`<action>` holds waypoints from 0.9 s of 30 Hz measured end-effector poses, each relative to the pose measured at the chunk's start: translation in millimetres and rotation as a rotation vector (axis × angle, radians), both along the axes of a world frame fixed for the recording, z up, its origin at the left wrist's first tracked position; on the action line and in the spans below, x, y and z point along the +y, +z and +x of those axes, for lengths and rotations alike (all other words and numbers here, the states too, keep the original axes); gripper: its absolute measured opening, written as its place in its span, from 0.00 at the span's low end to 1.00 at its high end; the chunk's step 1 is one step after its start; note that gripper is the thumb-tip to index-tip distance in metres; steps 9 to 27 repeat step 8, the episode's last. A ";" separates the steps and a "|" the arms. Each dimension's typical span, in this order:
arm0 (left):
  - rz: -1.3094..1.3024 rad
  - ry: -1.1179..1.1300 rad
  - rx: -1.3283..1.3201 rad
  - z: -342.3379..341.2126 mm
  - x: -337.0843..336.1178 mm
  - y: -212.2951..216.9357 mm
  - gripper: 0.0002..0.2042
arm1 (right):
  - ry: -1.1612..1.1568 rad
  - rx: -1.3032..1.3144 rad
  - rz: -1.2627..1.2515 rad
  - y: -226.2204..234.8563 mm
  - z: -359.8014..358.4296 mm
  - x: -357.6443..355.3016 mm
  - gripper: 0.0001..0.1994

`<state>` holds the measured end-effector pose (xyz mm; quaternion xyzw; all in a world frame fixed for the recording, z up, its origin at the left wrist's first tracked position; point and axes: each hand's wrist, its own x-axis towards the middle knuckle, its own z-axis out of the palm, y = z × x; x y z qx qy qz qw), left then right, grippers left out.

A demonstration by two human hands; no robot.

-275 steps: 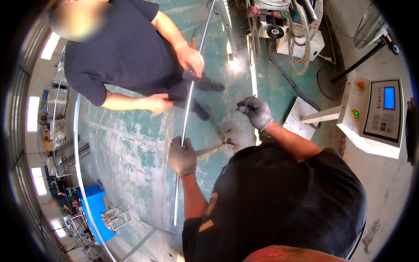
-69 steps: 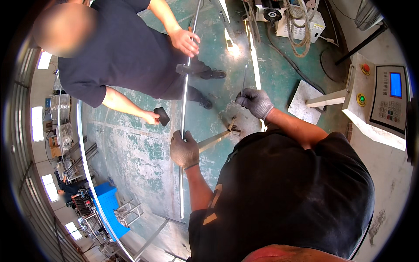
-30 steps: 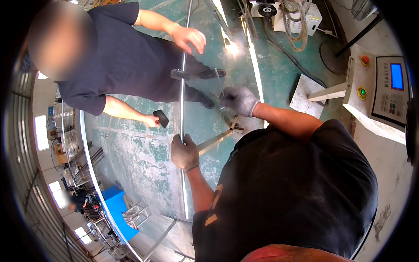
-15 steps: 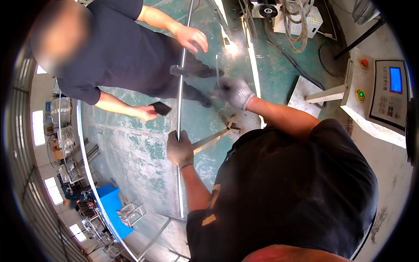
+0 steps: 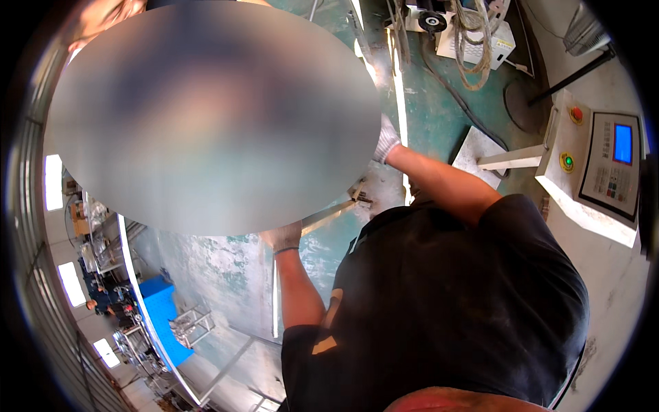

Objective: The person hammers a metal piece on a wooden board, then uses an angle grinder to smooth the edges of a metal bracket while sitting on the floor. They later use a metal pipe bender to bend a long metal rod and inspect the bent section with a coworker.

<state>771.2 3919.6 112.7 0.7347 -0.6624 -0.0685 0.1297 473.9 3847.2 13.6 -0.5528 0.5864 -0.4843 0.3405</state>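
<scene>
A large blurred patch covers the upper left and middle of the view. Below its edge shows part of my left hand [image 5: 281, 238] in a grey-brown work glove, its fingers hidden. A shiny metal tube [image 5: 275, 302] runs down from that hand, which stays closed round it as far as the frames show. The cuff and back of my right hand [image 5: 388, 141], in a pale knitted glove, show at the patch's right edge; its fingers and anything in them are hidden. A metal bar [image 5: 329, 218] slants just right of my left hand.
At the right stands a control box [image 5: 573, 175] with a blue screen and buttons. Behind it are a fan [image 5: 587, 34], looped cables [image 5: 473, 48] and a white machine [image 5: 491, 48]. A long rail [image 5: 141, 295] and blue covering [image 5: 161, 319] lie left. A person [image 5: 103, 20] is partly visible.
The blurred patch now hides most of the other person, the upper tube and my fingers. My left hand stays in nearly the same place; my right forearm has barely moved.
</scene>
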 end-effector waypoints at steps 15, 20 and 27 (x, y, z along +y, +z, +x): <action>0.149 -0.002 0.096 1.1 -1.0 13.8 0.21 | 0.150 0.239 0.173 0.8 -9.3 38.4 0.18; 0.149 -0.002 0.096 1.1 -1.0 13.8 0.21 | 0.150 0.239 0.173 0.8 -9.3 38.4 0.18; 0.149 -0.002 0.096 1.1 -1.0 13.8 0.21 | 0.150 0.239 0.173 0.8 -9.3 38.4 0.18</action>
